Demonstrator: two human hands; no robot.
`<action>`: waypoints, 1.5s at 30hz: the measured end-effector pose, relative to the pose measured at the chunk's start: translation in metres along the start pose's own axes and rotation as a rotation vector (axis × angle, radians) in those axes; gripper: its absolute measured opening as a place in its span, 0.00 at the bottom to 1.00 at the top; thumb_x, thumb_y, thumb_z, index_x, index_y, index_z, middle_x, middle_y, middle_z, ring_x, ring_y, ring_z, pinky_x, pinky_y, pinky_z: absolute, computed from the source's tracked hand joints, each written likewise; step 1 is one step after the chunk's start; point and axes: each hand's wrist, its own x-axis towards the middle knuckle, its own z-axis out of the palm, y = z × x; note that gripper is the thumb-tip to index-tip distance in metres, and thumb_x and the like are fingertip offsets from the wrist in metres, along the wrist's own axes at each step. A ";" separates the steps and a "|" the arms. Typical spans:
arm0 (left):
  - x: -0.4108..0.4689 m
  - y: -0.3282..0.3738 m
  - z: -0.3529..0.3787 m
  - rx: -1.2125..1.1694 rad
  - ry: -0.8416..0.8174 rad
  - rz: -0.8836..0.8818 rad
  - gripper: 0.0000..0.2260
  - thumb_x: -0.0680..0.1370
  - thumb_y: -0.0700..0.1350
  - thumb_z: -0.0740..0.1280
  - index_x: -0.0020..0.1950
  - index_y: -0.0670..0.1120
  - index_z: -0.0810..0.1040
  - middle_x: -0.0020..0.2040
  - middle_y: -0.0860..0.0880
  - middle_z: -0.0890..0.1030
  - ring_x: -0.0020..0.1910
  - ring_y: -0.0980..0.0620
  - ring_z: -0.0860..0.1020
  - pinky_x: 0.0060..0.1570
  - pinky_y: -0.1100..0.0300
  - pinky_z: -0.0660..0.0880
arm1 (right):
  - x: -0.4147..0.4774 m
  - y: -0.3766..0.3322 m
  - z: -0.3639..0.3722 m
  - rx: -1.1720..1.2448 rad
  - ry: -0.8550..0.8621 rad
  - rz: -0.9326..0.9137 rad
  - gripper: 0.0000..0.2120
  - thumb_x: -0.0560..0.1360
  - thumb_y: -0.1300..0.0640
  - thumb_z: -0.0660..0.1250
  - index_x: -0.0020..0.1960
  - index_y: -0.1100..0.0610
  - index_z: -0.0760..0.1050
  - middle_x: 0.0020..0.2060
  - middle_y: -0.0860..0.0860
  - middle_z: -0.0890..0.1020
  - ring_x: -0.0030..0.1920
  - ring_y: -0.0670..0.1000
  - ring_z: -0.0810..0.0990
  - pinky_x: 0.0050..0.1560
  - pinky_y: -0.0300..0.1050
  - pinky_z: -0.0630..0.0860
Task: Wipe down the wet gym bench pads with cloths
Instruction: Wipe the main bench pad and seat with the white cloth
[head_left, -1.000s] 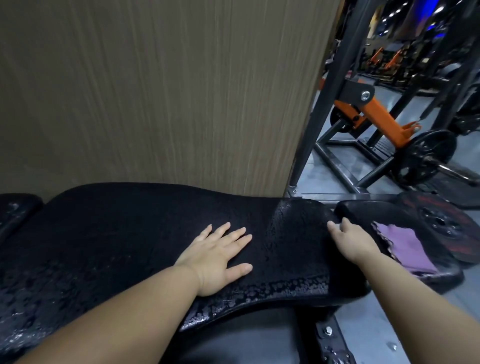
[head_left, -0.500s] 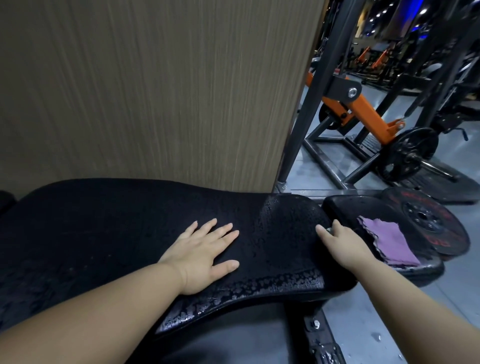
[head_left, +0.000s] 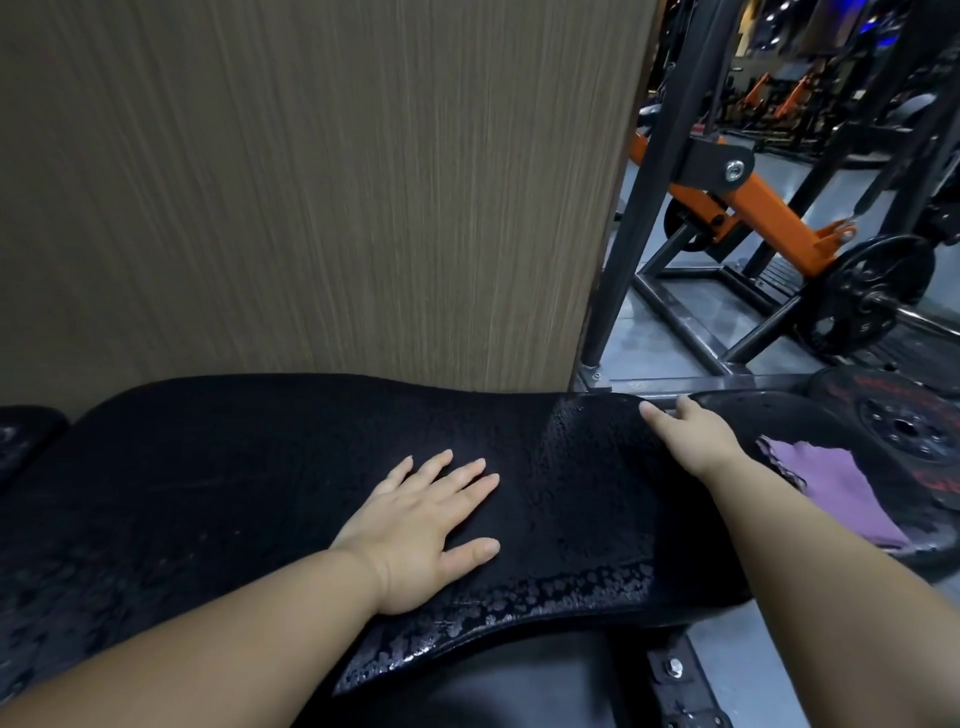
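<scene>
Change: the right hand is sliding along the end of the wet bench pad towards its far corner; the left hand is staying put.
Meaning: wiping is not starting yet (neither hand is holding a cloth).
Purple cloth: lying just right of the right wrist, on the seat pad.
Pose: both hands are resting with fingers straight, empty.

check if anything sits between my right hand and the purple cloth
Nothing visible does. The right hand is at the right end of the big pad; the purple cloth lies uncovered on the small pad just beside it, with only bare pad between.
</scene>
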 end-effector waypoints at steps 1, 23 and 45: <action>0.000 0.000 0.000 0.000 -0.001 0.001 0.40 0.67 0.72 0.33 0.78 0.62 0.41 0.75 0.66 0.37 0.74 0.60 0.33 0.74 0.54 0.33 | -0.001 0.002 0.000 0.025 0.022 -0.008 0.26 0.78 0.43 0.60 0.66 0.62 0.69 0.65 0.58 0.75 0.66 0.59 0.72 0.63 0.50 0.66; 0.001 0.000 0.001 0.006 0.003 -0.004 0.40 0.66 0.72 0.32 0.78 0.62 0.41 0.77 0.64 0.39 0.76 0.57 0.35 0.75 0.53 0.34 | -0.068 0.033 0.000 -0.213 0.213 -0.027 0.20 0.76 0.64 0.56 0.66 0.61 0.74 0.64 0.62 0.75 0.63 0.62 0.73 0.60 0.48 0.68; 0.002 0.001 0.000 0.006 -0.002 -0.007 0.40 0.67 0.72 0.33 0.78 0.62 0.41 0.77 0.64 0.39 0.76 0.57 0.34 0.74 0.53 0.33 | -0.027 0.005 0.003 -0.268 0.145 0.011 0.12 0.78 0.61 0.56 0.53 0.65 0.75 0.59 0.64 0.73 0.59 0.64 0.73 0.56 0.49 0.68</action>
